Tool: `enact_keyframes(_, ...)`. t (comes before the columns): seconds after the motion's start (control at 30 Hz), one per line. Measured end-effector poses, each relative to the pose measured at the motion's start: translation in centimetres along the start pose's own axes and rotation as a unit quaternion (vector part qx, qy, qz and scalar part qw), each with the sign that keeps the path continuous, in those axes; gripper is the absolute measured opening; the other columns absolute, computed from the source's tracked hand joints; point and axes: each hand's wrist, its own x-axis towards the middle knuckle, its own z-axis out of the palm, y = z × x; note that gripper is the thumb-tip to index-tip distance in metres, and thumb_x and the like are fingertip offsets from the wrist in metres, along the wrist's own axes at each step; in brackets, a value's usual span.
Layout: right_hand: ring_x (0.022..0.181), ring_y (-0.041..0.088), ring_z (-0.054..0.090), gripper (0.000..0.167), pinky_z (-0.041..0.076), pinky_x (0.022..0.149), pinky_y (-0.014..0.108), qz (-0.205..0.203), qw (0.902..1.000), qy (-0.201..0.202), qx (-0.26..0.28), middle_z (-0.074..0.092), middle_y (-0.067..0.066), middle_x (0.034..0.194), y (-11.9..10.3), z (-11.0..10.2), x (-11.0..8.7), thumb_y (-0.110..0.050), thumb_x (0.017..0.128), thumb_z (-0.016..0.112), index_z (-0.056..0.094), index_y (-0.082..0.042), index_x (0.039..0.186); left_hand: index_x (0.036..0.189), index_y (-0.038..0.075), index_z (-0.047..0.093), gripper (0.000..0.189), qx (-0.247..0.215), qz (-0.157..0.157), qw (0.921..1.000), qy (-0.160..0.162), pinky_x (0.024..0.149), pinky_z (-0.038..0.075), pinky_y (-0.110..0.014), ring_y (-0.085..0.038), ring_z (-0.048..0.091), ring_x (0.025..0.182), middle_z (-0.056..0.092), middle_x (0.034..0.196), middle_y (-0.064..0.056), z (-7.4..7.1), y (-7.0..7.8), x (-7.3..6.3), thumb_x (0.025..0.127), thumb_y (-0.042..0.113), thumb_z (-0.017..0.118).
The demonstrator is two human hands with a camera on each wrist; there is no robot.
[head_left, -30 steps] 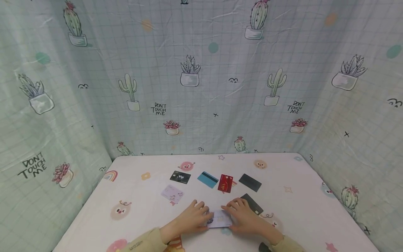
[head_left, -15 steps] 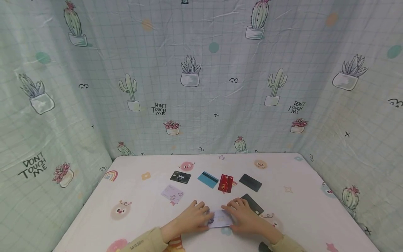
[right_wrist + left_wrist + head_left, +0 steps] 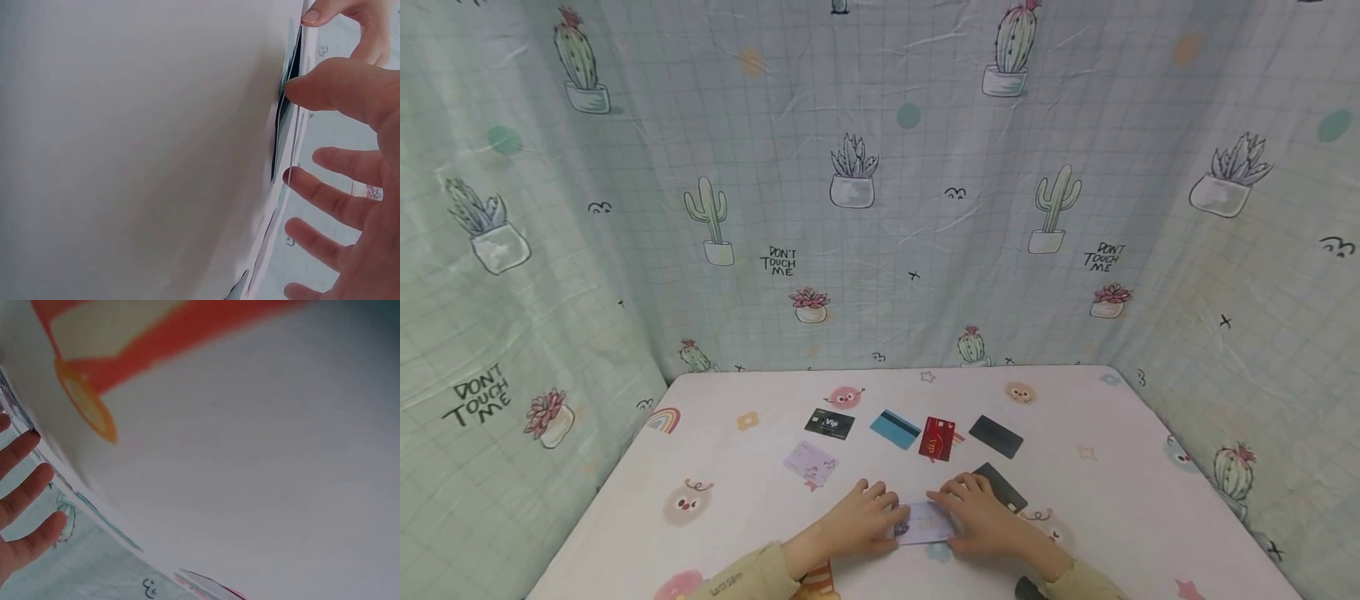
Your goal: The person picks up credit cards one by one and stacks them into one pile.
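Between my two hands is a pale lavender card, lying level just at the near middle of the table. My left hand grips its left end, thumb at the near edge and fingers at the far side. My right hand holds the right end the same way. In the right wrist view the right hand's thumb meets the card's thin edge, and the left hand shows beyond. A black card lies just past the right hand, partly covered by it. The left wrist view catches only left fingers.
Farther back on the white patterned table lie a black VIP card, a blue card, a red VIP card, another black card and a lilac card. A cactus-print curtain surrounds the table.
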Motion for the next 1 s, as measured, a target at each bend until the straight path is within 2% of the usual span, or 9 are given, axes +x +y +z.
enact_keyframes(0.17, 0.107, 0.021, 0.036, 0.06, 0.026, 0.094, 0.053, -0.001, 1.0, -0.006, 0.003, 0.049, -0.003, 0.113, -0.05, 0.04, -0.03, -0.033, 0.074, 0.067, 0.046, -0.02, 0.128, 0.116, 0.027, 0.053, 0.041, -0.008, -0.004, 0.9999, -0.014, 0.076, 0.041, -0.029, -0.01, 0.048, 0.091, 0.058, 0.102, 0.008, 0.0, 0.09, 0.02, 0.082, 0.051, 0.052)
enact_keyframes(0.4, 0.108, 0.02, 0.036, 0.06, 0.025, 0.095, 0.054, -0.008, 1.0, 0.0, -0.002, 0.049, -0.004, 0.113, 0.01, 0.21, -0.01, -0.032, 0.074, 0.067, 0.045, -0.021, 0.129, 0.115, 0.027, 0.054, 0.04, 0.003, 0.001, 1.0, -0.009, 0.076, 0.041, -0.028, -0.01, 0.049, 0.09, 0.058, 0.102, 0.008, 0.32, 0.08, 0.08, 0.082, 0.05, 0.051)
enact_keyframes(0.63, 0.108, 0.018, 0.036, 0.06, 0.027, 0.093, 0.054, -0.027, 0.9994, 0.006, -0.021, 0.05, -0.007, 0.112, 0.67, 0.7, 0.28, -0.035, 0.074, 0.066, 0.045, -0.023, 0.128, 0.118, 0.026, 0.052, 0.041, -0.001, 0.0, 0.9998, -0.019, 0.078, 0.042, -0.029, -0.011, 0.048, 0.092, 0.058, 0.104, 0.007, 0.27, 0.08, 0.14, 0.084, 0.049, 0.05)
enact_keyframes(1.0, 0.107, 0.017, 0.037, 0.061, 0.029, 0.092, 0.051, -0.036, 0.9989, 0.01, -0.028, 0.05, -0.006, 0.111, 0.76, 0.2, 0.2, -0.034, 0.073, 0.066, 0.044, -0.023, 0.129, 0.119, 0.027, 0.052, 0.042, -0.003, -0.005, 0.9997, -0.024, 0.079, 0.041, -0.029, -0.011, 0.048, 0.093, 0.057, 0.105, 0.008, 0.41, -0.05, 0.23, 0.084, 0.05, 0.05)
